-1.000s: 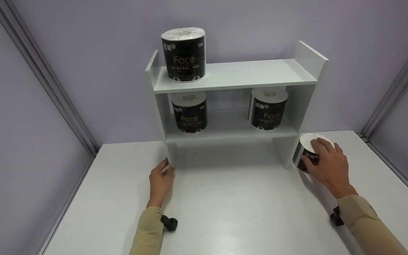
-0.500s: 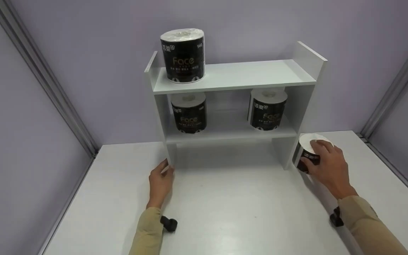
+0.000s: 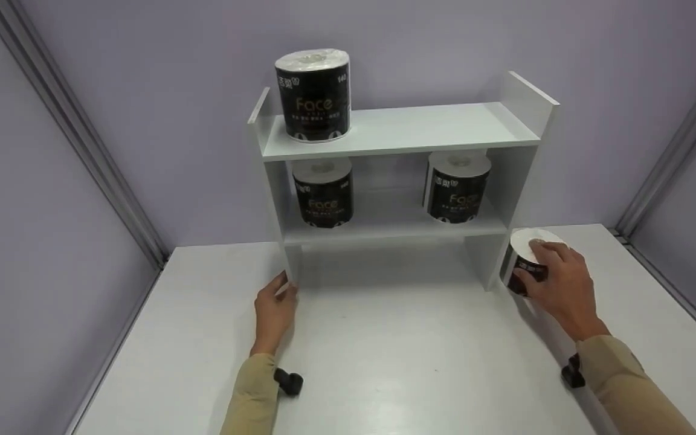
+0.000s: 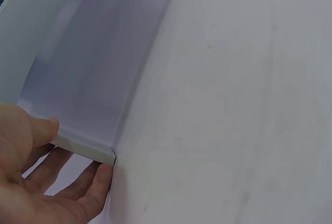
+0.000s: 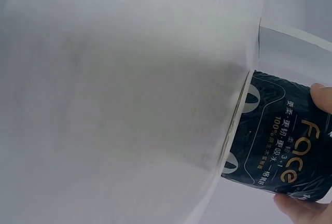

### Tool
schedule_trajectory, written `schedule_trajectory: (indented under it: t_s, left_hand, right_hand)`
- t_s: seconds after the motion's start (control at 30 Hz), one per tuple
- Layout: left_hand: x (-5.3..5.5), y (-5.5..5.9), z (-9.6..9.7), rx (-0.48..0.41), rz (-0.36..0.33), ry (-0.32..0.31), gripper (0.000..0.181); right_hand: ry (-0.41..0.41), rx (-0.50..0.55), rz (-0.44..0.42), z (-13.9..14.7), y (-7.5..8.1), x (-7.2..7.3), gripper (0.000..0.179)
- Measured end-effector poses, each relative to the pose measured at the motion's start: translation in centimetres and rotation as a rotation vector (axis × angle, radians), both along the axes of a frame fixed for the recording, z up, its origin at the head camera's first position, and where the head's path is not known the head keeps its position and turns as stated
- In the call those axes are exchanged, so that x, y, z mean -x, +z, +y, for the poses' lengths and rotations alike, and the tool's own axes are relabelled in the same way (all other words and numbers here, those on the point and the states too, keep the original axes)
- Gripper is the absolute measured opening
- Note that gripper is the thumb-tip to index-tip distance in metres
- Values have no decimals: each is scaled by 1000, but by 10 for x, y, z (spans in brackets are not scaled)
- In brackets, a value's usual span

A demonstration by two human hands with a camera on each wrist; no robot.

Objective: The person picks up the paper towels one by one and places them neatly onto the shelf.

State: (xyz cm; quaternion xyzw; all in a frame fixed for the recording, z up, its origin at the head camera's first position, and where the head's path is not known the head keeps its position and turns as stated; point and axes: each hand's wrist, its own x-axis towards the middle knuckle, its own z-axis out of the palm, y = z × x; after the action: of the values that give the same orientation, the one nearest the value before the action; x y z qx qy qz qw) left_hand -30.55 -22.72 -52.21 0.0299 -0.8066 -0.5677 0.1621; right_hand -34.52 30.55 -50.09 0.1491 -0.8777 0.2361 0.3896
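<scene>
A white two-tier shelf rack [image 3: 432, 130] stands on the white table. My left hand [image 3: 274, 308] pinches the lower front edge of its left side panel [image 4: 85, 149], thumb on one face and fingers on the other. At the rack's right side, my right hand [image 3: 562, 293] grips a roll of tissue paper [image 5: 280, 136] with a black "Face" label. The roll is upright, close beside the right side panel [image 3: 487, 260], its base at the table. In the right wrist view only the thumb [image 5: 322, 98] and part of the fingers show.
One more tissue roll [image 3: 315, 103] stands at the left of the top shelf. On the middle shelf are two others, a left roll [image 3: 325, 202] and a right roll [image 3: 457, 196]. The table [image 3: 384, 356] extends in front, with pale walls [image 3: 420, 48] behind and at both sides.
</scene>
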Motion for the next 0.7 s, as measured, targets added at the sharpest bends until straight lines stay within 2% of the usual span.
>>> schedule_trajectory:
  t_s: [0.4,0.7]
  left_hand:
    - [-2,2,0,1,-5,0,50]
    - [0,2,1,-13,1,4,47]
  right_hand:
    - [13,32,5,-5,6,-3,61]
    - [-2,48,24,-6,9,-4,57]
